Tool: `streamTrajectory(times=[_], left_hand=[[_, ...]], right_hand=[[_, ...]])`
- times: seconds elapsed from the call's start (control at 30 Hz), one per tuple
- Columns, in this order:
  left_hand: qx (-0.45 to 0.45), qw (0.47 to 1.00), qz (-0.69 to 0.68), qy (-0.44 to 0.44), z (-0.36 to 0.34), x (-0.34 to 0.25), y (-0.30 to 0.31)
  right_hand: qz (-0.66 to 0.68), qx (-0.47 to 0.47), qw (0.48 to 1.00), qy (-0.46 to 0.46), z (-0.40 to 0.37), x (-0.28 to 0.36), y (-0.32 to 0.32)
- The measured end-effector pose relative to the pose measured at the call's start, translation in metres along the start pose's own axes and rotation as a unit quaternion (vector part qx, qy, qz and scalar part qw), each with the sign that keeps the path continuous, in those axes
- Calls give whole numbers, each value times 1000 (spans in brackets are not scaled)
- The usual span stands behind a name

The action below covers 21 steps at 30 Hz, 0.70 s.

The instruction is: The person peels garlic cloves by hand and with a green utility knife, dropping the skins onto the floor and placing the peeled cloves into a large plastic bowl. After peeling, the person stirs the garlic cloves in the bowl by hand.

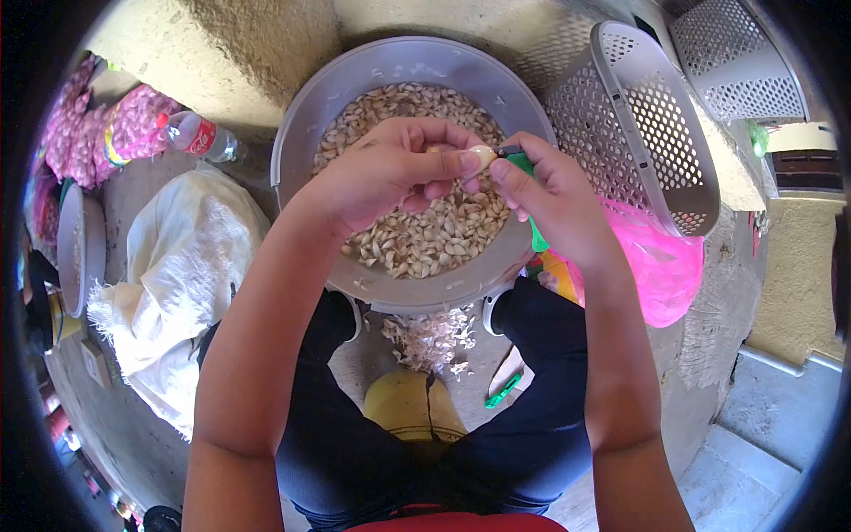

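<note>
Over a wide grey basin point(301, 115) filled with loose garlic cloves point(434, 235), both my hands meet. My left hand point(390, 168) pinches one pale garlic clove point(484, 157) between thumb and fingertips. Wrapped in my right hand point(558, 195) is a green-handled cutter point(521, 163), its tip end touching or very near the clove. My right thumb is close beside the clove. The cutter's blade is mostly hidden by my fingers.
Garlic peels point(430, 339) lie on the floor below the basin, near another green cutter point(503, 391). A white sack point(182, 266) and a cola bottle point(199, 136) are at left. At right stand a perforated grey basket point(669, 142) and a pink plastic bag point(660, 270).
</note>
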<state>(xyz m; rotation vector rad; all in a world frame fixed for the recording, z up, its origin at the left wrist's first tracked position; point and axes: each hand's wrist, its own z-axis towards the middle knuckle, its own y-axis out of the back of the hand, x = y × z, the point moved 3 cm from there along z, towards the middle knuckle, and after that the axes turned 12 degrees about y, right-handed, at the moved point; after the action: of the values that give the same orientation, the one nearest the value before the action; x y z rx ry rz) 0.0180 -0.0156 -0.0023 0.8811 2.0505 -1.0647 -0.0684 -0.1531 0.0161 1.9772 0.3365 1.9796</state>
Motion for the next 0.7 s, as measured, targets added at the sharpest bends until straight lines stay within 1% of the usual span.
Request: streamTrajectory(times=[0.07,0.17,0.37,0.47,0.67,0.7], left_hand=[[6,1000,2,-5,0,0,0],[10,1000,2,-5,1,1,-1],[15,1000,-18,-4,2,4,-2],[14,1000,-26,-2,2,5,-2],[4,999,-37,-24,7,10,-1],[-1,999,-39,-31,8,11,-1]], right_hand=[[4,-7,1000,12,0,-3,0],[-14,6,1000,3,1,0,0],[34,0,999,2,2,-6,-4],[61,22,997,-46,1,-6,-4],[-5,8,1000,-27,2,-8,-5],[-17,0,1000,-11,2,-8,-5]])
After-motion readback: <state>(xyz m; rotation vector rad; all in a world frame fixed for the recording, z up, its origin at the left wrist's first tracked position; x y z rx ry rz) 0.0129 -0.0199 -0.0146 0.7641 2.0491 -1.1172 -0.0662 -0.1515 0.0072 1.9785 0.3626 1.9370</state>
